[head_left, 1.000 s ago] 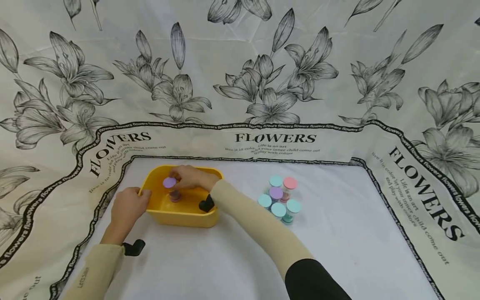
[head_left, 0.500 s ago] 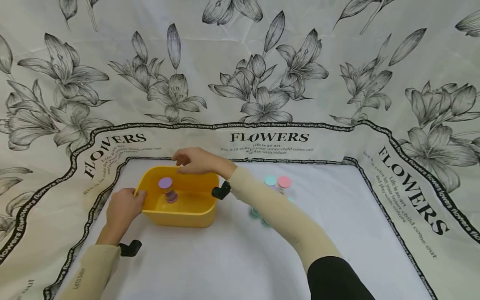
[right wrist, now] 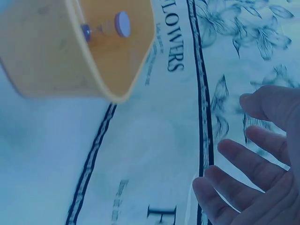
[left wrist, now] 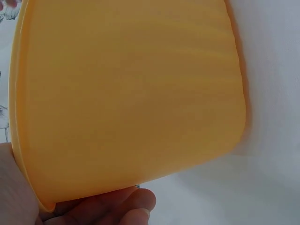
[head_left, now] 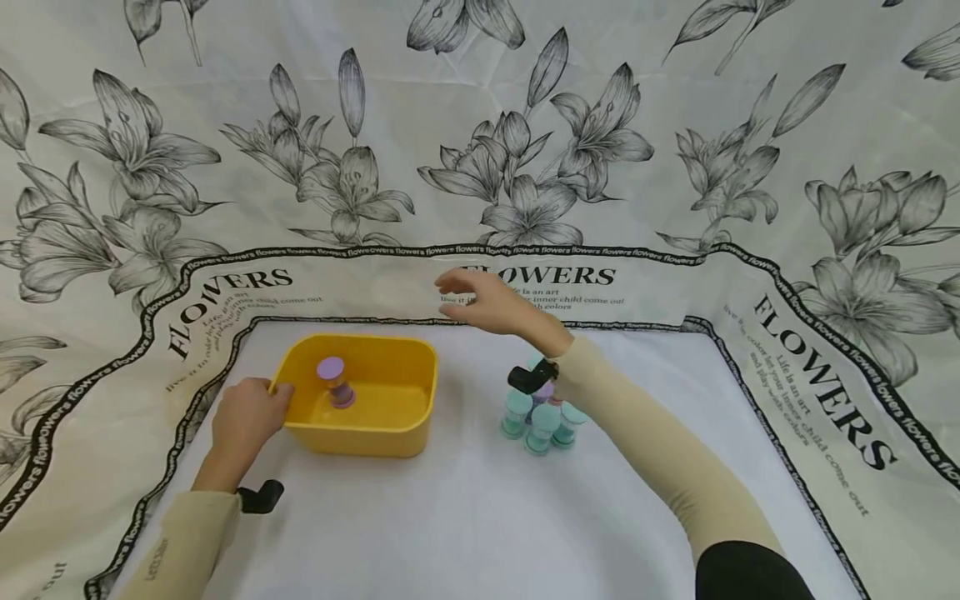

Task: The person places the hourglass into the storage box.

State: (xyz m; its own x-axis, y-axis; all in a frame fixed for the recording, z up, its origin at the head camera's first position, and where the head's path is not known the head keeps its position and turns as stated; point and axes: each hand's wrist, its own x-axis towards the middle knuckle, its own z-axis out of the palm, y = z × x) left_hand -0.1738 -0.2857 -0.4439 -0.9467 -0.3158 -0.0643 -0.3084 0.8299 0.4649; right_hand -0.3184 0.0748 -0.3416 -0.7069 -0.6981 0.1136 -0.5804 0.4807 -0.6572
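My left hand (head_left: 247, 425) grips the left rim of a yellow bin (head_left: 360, 439); in the left wrist view its thumb side and fingers (left wrist: 136, 201) clasp the bin's corner. Inside the bin, a purple-capped sand timer (head_left: 335, 382) stands upright near the left side. My right hand (head_left: 498, 302) hovers in the air behind and right of the bin. Nothing is in it, and its fingers are spread apart in the right wrist view. Several teal sand timers (head_left: 543, 429) stand grouped on the table right of the bin, partly hidden by the right wrist and sleeve.
A purple sand timer (head_left: 542, 392) shows among the teal ones. White cloth covers the table (head_left: 450, 517). A flower-printed sheet (head_left: 390, 287) rises behind it and along the sides. Each wrist carries a black camera mount (head_left: 261, 497).
My right hand let go of the purple sand timer in the bin, rose out, then moved right toward the timer group. The left hand keeps its hold on the rim.
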